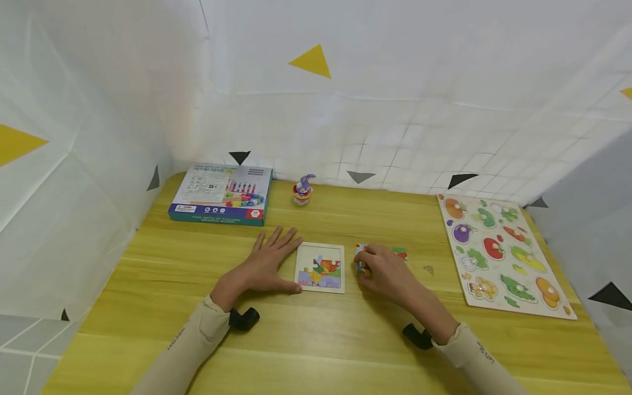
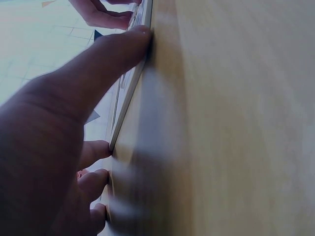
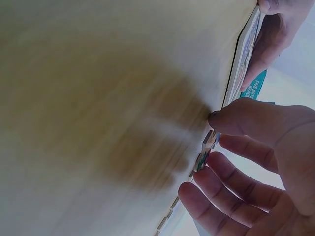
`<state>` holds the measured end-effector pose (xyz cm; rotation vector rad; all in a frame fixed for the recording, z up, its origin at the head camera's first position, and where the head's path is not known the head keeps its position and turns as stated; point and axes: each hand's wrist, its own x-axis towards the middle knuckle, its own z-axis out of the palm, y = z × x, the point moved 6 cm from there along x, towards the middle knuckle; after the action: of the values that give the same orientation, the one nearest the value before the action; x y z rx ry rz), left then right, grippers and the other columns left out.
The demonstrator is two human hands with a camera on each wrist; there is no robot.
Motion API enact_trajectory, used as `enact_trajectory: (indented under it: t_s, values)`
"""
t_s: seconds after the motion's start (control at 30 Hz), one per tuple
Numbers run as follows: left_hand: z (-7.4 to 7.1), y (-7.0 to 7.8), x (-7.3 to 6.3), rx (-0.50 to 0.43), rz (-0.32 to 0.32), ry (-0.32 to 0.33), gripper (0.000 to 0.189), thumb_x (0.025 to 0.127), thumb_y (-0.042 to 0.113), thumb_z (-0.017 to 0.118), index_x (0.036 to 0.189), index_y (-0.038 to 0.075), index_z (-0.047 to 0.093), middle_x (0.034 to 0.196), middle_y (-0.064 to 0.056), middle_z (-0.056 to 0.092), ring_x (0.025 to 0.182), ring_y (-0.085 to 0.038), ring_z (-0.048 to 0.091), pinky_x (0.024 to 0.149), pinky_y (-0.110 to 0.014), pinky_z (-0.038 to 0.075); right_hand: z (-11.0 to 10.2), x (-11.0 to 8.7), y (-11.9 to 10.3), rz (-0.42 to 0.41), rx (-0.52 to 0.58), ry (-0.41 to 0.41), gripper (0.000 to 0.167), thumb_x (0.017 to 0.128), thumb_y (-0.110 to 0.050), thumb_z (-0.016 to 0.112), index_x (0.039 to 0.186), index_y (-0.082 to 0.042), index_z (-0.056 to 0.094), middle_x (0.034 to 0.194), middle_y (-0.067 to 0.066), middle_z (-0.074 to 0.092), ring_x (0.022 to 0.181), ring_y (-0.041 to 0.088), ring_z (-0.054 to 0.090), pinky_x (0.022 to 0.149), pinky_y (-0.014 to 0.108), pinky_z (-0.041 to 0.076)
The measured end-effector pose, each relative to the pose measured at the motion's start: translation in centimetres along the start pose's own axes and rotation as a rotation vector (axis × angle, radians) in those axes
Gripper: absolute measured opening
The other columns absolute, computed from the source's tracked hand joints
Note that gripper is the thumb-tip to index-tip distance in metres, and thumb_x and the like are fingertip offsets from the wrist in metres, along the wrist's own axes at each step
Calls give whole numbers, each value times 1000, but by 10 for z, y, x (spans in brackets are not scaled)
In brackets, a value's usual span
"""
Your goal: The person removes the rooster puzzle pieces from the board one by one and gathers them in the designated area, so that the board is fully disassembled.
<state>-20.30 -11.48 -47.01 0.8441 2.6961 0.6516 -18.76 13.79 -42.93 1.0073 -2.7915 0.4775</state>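
Observation:
A small framed jigsaw puzzle (image 1: 310, 252) lies at the middle of the table, its lower part filled with colourful pieces and its upper part bare. My left hand (image 1: 266, 266) rests spread beside it, with thumb and forefinger at the frame's left side. To the right of the frame, my right hand (image 1: 387, 274) bends over a group of loose puzzle pieces (image 1: 401, 253) and partly hides them. In the right wrist view, thumb and fingers close around a puzzle piece (image 3: 210, 140) low over the wood.
A boxed bead set (image 1: 222, 195) lies at the back left, with a purple rabbit figurine (image 1: 303, 190) to its right. At the right stands a wooden vegetable peg board (image 1: 503, 258) lying flat. A white patterned sheet (image 1: 375, 99) rises behind the table.

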Motion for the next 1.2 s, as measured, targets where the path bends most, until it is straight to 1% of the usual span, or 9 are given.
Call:
enact_trajectory:
  t_s: [0.3, 0.57, 0.7, 0.9, 1.1, 1.2]
  values:
    - [0, -2, 1, 17, -1, -1, 112, 77, 72, 70, 162, 20, 19, 168, -4, 4, 152, -32, -6, 117, -58, -10, 1, 2, -1, 7, -1, -18, 26, 75, -6, 82, 100, -8, 74, 90, 3, 60, 73, 13, 51, 63, 30, 48]
    - [-3, 1, 0, 6, 10, 8, 112, 77, 70, 72, 161, 17, 22, 168, -7, 7, 152, -34, -4, 116, -60, -8, -3, 5, -4, 7, 11, -21, 28, 75, -7, 83, 101, -6, 74, 90, 3, 61, 73, 12, 52, 62, 29, 47]
    - [-2, 0, 1, 3, 21, 19, 111, 77, 70, 72, 161, 15, 23, 167, -9, 9, 152, -36, -2, 116, -62, -7, -5, 8, -8, -13, 31, -9, 28, 75, -7, 83, 102, -5, 74, 90, 4, 61, 72, 13, 50, 62, 29, 46]
    - [-1, 1, 0, 8, 13, 14, 111, 77, 68, 73, 161, 15, 23, 167, -8, 7, 152, -36, -3, 116, -61, -7, -4, 18, -20, -53, 72, 11, 27, 77, -8, 81, 102, -4, 74, 96, 7, 66, 79, 18, 60, 65, 34, 52]
    - [-1, 2, -1, 13, 3, 8, 111, 77, 69, 73, 161, 16, 23, 167, -8, 7, 152, -35, -3, 116, -62, -7, 1, 30, -31, -53, 112, -14, 27, 77, -10, 82, 102, -4, 74, 99, 7, 68, 88, 23, 65, 74, 38, 56]
    - [-2, 3, -2, 13, 3, 12, 111, 77, 68, 73, 161, 16, 24, 167, -8, 8, 152, -35, -3, 116, -62, -7, 4, 35, -36, -60, 141, -26, 27, 78, -11, 82, 103, -5, 74, 100, 7, 68, 88, 23, 66, 75, 38, 56]
